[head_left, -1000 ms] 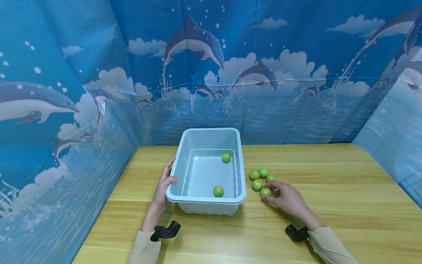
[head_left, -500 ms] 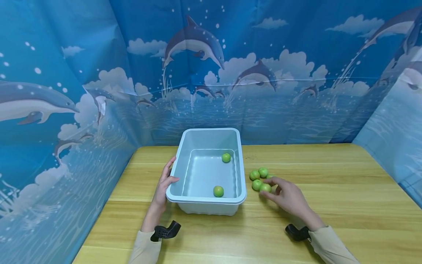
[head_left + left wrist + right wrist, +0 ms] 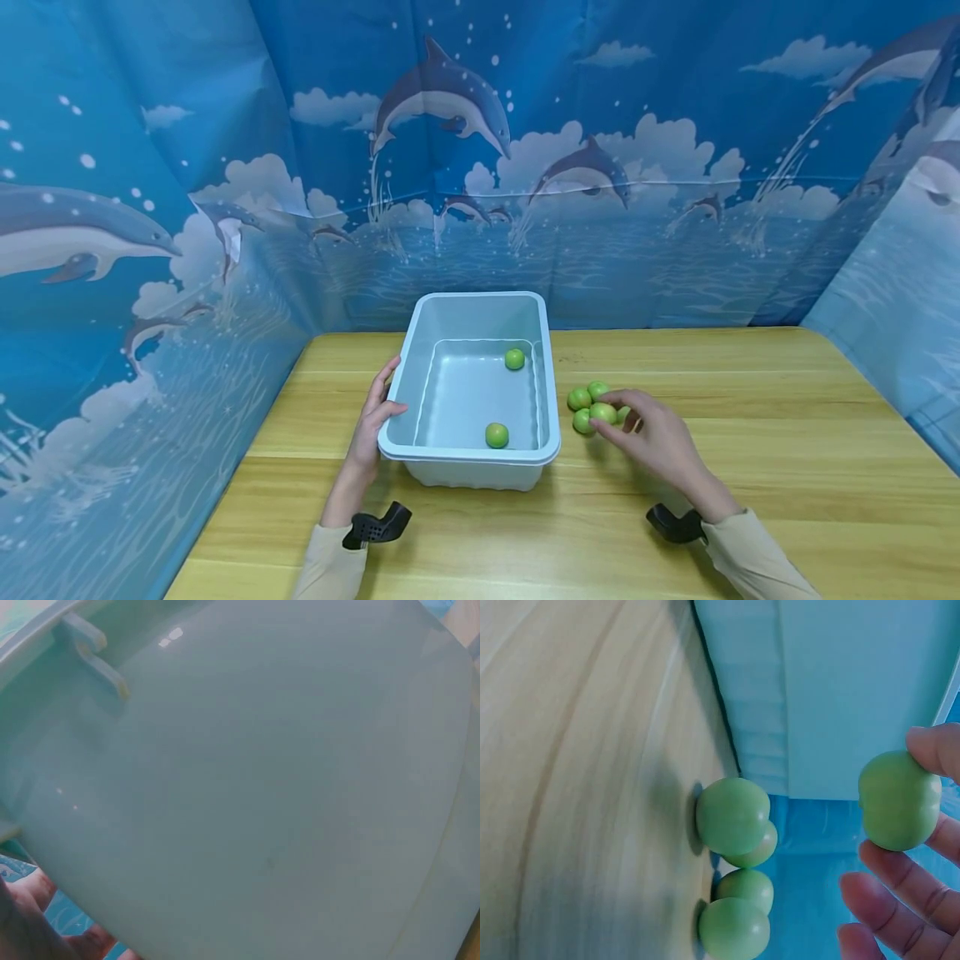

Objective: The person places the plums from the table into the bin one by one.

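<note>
Green fruit [image 3: 898, 802] pinched at fingertips [image 3: 886, 859] of right hand [image 3: 660, 437], above table [image 3: 780, 417].

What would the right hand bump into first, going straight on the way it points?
Probably the pale blue bin: the green fruit in the right hand looks high enough to clear the loose fruits on the table, though depth is unclear.

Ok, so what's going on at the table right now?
A person's left hand grips the rim of a pale blue tub on the wooden table. Their right hand pinches one green fruit between thumb and fingers, lifted clear of the tabletop. Two loose fruits lie apart inside the tub, and four clustered fruits sit on the table to the right of it. The held one is outside the tub.
</note>
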A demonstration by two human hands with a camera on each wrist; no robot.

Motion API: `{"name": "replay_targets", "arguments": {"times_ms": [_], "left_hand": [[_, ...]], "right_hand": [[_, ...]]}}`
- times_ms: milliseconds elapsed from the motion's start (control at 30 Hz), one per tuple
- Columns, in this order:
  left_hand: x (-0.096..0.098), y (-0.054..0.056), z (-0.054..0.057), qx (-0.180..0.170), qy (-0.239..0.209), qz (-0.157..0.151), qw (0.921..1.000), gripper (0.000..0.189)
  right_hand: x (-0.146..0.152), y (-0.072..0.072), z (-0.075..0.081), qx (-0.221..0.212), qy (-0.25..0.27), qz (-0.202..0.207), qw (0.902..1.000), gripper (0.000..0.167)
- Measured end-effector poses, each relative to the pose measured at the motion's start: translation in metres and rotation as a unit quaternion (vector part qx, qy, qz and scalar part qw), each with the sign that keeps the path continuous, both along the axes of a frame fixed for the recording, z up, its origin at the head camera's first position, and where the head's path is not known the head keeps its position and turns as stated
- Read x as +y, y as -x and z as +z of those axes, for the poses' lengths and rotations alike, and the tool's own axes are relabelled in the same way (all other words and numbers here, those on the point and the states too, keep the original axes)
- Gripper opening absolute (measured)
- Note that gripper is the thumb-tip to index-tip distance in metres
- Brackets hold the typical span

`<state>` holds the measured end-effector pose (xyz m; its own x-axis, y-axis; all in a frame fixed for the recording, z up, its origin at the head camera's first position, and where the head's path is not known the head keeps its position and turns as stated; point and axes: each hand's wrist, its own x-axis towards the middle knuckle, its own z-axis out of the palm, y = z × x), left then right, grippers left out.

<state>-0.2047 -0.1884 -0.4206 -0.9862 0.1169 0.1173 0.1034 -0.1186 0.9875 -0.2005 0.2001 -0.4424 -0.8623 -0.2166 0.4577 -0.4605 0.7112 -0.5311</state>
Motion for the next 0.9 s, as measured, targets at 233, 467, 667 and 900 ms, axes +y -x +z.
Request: {"name": "replay_targets", "arguments": {"times_ms": [233, 467, 667, 900], "left_hand": [[0.001, 0.000, 0.000, -0.005, 0.001, 0.004, 1.0000, 0.067], [0.001, -0.001, 0.000, -0.007, 0.002, 0.004, 1.0000, 0.068], [0.001, -0.001, 0.000, -0.006, 0.003, 0.005, 1.0000, 0.068], [0.000, -0.001, 0.000, -0.004, 0.003, 0.006, 1.0000, 0.068]], "right_hand": [[-0.002, 0.000, 0.005, 0.025, 0.013, -0.002, 0.9996, 0.034], [-0.004, 0.001, 0.012, 0.038, 0.026, -0.003, 0.9989, 0.033], [-0.008, 0.001, 0.019, 0.047, 0.038, 0.000, 0.9982, 0.032], [-0.011, 0.003, 0.024, 0.062, 0.048, 0.006, 0.9969, 0.032]]}}
